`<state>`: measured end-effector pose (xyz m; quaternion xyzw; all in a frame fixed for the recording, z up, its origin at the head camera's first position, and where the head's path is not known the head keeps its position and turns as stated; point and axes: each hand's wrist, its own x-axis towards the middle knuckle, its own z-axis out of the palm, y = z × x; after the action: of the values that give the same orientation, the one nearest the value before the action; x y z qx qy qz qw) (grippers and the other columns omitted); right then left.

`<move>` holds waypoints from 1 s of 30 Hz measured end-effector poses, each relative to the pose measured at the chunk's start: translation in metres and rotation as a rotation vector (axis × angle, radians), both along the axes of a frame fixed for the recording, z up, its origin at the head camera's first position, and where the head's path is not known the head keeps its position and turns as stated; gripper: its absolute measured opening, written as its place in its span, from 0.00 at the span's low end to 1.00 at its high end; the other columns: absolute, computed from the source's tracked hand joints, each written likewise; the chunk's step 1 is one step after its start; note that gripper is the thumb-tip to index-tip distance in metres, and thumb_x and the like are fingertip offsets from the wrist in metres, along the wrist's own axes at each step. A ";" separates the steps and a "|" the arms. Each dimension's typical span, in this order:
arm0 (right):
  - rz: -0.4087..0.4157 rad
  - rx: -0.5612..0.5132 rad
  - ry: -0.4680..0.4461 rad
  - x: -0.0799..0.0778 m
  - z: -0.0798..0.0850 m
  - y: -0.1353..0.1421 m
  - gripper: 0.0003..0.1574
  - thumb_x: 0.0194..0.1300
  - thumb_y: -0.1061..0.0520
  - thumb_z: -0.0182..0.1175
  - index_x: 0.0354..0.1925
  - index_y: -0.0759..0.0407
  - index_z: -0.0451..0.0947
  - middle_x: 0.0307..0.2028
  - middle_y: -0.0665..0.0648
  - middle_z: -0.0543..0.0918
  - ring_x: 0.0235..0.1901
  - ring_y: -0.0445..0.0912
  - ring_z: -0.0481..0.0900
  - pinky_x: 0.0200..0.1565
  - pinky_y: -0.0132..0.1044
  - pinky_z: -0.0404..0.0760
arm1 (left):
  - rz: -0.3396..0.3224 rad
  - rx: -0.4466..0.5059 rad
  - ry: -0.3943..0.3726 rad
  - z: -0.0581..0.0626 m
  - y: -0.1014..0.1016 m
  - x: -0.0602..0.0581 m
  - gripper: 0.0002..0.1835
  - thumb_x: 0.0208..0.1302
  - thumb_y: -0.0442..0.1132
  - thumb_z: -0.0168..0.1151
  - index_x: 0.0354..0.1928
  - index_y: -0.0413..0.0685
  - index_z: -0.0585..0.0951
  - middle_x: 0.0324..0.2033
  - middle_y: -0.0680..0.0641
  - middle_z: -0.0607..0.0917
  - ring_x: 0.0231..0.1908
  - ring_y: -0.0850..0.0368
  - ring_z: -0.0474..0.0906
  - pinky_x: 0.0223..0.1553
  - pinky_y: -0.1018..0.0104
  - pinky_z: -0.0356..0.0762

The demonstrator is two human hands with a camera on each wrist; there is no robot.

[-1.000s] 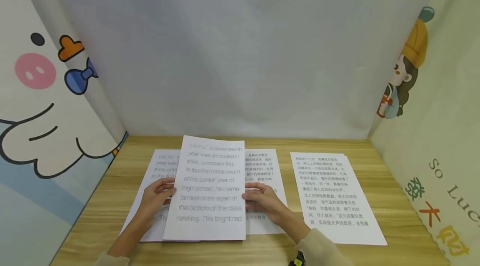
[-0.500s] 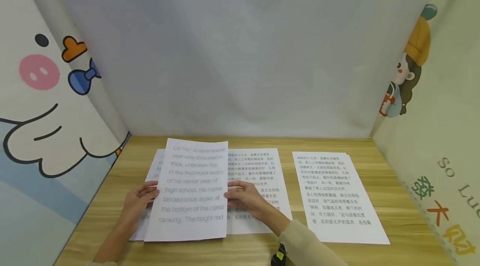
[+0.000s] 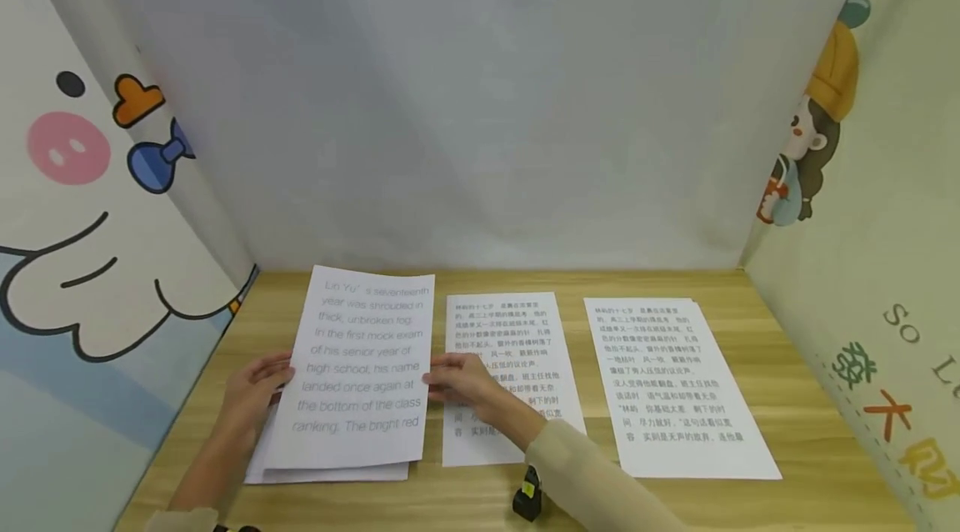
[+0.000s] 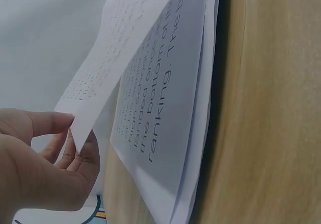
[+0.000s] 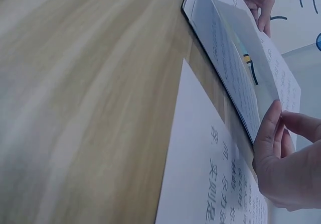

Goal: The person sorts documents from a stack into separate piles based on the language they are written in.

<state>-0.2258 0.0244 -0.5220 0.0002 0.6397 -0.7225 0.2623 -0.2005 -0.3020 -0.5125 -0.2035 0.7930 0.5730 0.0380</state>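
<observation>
Both hands hold a sheet of paper [image 3: 360,365] printed with English text by its two side edges. My left hand [image 3: 251,399] pinches the left edge between thumb and fingers, as the left wrist view shows of the left hand [image 4: 55,158]. On the opposite edge my right hand [image 3: 468,386] pinches, thumb on the near face. Below the raised sheet lies a stack of English-printed paper [image 4: 170,108], mostly covered in the head view. The wrist views show a gap between sheet and stack. A Chinese-printed sheet [image 3: 502,315] lies under the right forearm.
Farther right lies a second pile of Chinese-printed sheets [image 3: 667,382], slightly fanned at its top corner. Everything rests on a wood-grain table [image 3: 600,507]. A pale curtain [image 3: 480,98] stands behind, with cartoon-printed panels at both sides.
Both hands have carried the English-printed sheet leftward, off the middle Chinese-printed sheet, which now shows almost fully. The held sheet now sits over the left stack.
</observation>
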 end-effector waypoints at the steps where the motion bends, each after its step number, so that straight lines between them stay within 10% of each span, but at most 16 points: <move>1: 0.002 -0.003 -0.002 0.001 0.000 -0.003 0.25 0.67 0.64 0.64 0.60 0.70 0.76 0.49 0.63 0.86 0.39 0.43 0.87 0.52 0.40 0.88 | 0.006 -0.002 -0.001 -0.001 -0.001 0.001 0.25 0.74 0.39 0.59 0.70 0.43 0.72 0.44 0.62 0.84 0.37 0.72 0.78 0.39 0.75 0.79; 10: 0.009 -0.030 -0.044 0.006 -0.006 -0.014 0.23 0.66 0.68 0.63 0.58 0.74 0.74 0.46 0.66 0.86 0.38 0.47 0.88 0.51 0.44 0.89 | 0.029 -0.027 -0.056 -0.016 -0.007 0.005 0.25 0.75 0.41 0.57 0.70 0.42 0.71 0.59 0.41 0.82 0.39 0.66 0.79 0.35 0.75 0.78; 18: 0.052 -0.047 -0.061 0.003 -0.004 -0.010 0.26 0.69 0.68 0.60 0.63 0.74 0.72 0.49 0.71 0.85 0.37 0.45 0.88 0.53 0.43 0.88 | -0.003 -0.058 -0.055 -0.021 -0.019 -0.001 0.26 0.73 0.39 0.58 0.69 0.37 0.71 0.41 0.55 0.86 0.35 0.65 0.78 0.34 0.72 0.78; 30: 0.114 0.018 -0.019 0.006 -0.002 0.000 0.25 0.72 0.64 0.59 0.63 0.73 0.73 0.51 0.71 0.85 0.45 0.53 0.89 0.52 0.45 0.88 | -0.035 -0.205 -0.058 -0.016 -0.022 -0.003 0.26 0.72 0.41 0.56 0.67 0.33 0.72 0.60 0.29 0.79 0.39 0.56 0.81 0.29 0.75 0.75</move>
<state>-0.2201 0.0249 -0.5244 -0.0270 0.6425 -0.7006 0.3092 -0.2037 -0.3237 -0.5286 -0.2092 0.8493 0.4820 0.0500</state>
